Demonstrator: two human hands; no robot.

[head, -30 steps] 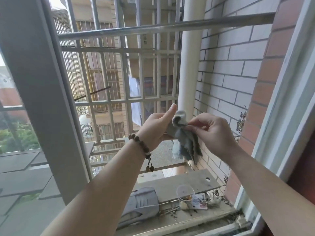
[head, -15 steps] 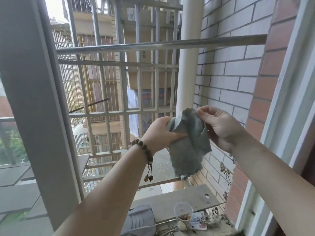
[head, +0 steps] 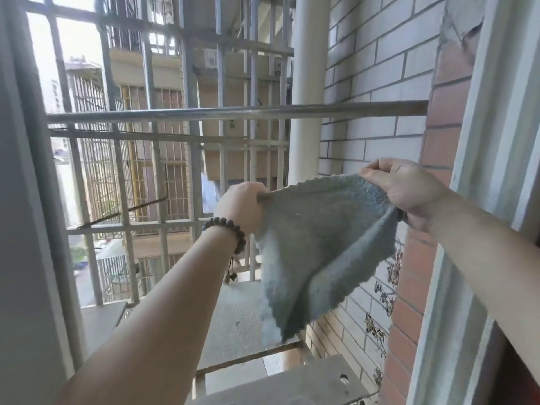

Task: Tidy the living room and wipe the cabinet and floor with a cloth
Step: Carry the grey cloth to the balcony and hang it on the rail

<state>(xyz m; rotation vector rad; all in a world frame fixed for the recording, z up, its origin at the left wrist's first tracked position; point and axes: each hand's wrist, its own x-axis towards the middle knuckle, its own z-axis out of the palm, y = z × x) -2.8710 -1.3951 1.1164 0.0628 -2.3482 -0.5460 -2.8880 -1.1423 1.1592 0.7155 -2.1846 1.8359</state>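
A metal window grille [head: 163,141] and a brick wall [head: 377,92] fill the view, with a horizontal rail [head: 233,112] crossing just above the hands. Below it a grey cloth [head: 318,244] hangs spread out, its top edge pinched by the left hand [head: 241,207] and right hand [head: 406,190], each grip closed on a corner.

Soft overcast daylight from ten o'clock, sky [head: 41,39] blown out white, few hard shadows, wide-angle bending of the window frame [head: 17,200] at nine o'clock, cloth [head: 318,244] lower edge motion-blurred, overall mild softness
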